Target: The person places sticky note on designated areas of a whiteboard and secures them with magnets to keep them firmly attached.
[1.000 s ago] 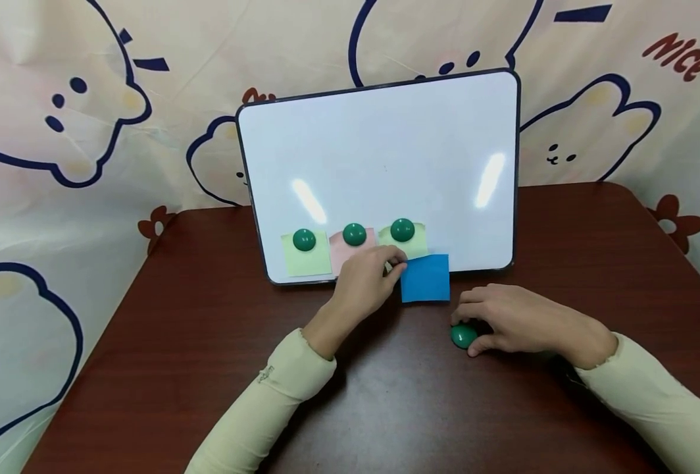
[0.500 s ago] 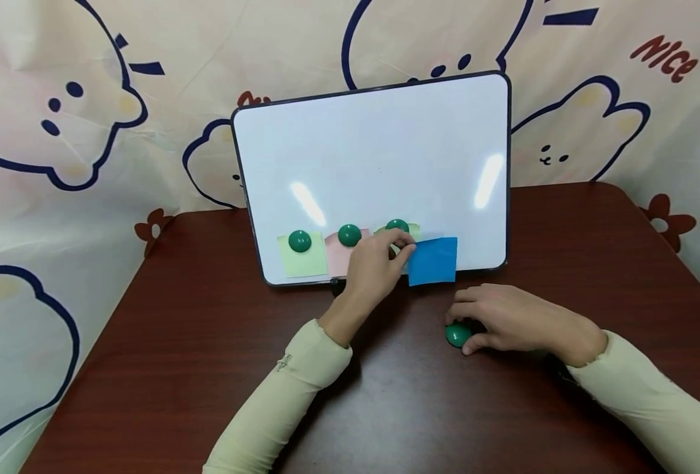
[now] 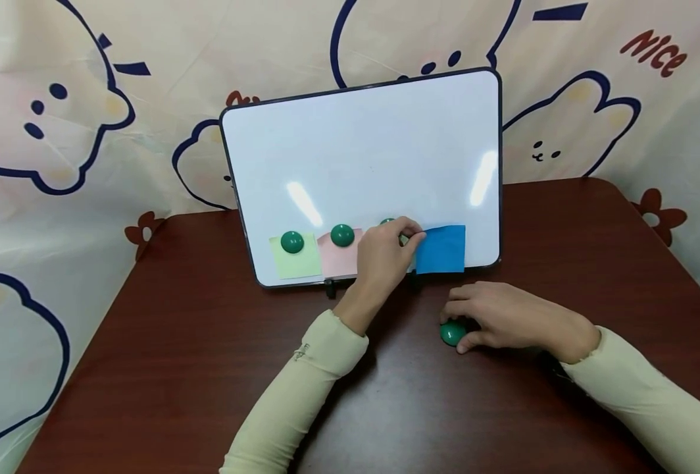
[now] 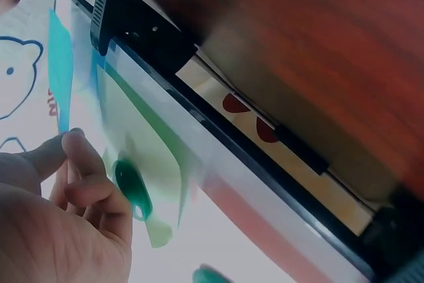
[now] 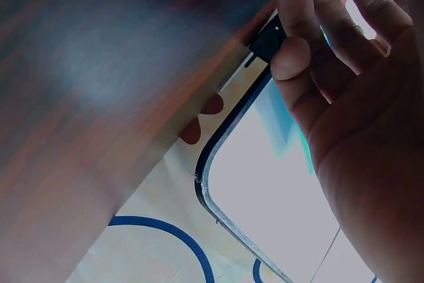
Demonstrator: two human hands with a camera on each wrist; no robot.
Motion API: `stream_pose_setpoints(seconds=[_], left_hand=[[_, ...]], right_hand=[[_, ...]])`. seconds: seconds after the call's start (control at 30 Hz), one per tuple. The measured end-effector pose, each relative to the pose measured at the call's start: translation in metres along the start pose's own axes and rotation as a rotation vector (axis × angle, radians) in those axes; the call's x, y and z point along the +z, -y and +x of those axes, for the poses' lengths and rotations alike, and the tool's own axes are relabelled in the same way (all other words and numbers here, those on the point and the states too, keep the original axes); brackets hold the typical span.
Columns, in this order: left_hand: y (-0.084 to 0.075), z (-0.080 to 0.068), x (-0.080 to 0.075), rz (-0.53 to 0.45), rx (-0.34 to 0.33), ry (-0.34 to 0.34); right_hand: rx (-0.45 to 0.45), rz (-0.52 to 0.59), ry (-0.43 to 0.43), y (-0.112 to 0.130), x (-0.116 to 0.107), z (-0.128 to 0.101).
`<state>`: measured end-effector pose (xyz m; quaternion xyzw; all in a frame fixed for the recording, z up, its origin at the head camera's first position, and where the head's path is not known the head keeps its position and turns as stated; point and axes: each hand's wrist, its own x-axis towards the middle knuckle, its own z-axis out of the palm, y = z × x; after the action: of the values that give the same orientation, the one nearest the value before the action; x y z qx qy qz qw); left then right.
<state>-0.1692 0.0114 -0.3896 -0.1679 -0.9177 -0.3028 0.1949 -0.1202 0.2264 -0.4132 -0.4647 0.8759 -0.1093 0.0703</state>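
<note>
Keep your left hand (image 3: 382, 253) pinching the blue note (image 3: 441, 249) flat against the board (image 3: 362, 151); your right hand (image 3: 498, 315) grips the magnet (image 3: 452, 333) on the table (image 3: 208, 368) — lift it straight.

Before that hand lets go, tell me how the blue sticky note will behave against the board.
The blue sticky note looks thin and floppy; the left hand pinches only its edge, so it probably weighs next to nothing. With no magnet on it, it may slide down the whiteboard. The loose green magnet under the right hand is domed, likely smooth to grip.
</note>
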Motion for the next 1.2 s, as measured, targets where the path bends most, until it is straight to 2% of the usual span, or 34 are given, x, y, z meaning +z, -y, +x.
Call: stream_pose_setpoints(seconds=[0.2,0.57,0.93,1.2], left_hand=[[-0.006,0.008,0.006,0.058,-0.037,0.0],[-0.009,0.014,0.009,0.087,-0.077,-0.016],[-0.009,0.016,0.008,0.087,-0.086,-0.017],[-0.007,0.016,0.008,0.093,-0.076,-0.022]], right_hand=[[0.014,0.018,0.018,0.001,-0.002,0.001],[0.023,0.0,0.017,0.003,-0.001,0.0],[0.007,-0.001,0.003,0.004,-0.002,0.0],[0.038,-0.048,-0.039,0.004,-0.003,0.001]])
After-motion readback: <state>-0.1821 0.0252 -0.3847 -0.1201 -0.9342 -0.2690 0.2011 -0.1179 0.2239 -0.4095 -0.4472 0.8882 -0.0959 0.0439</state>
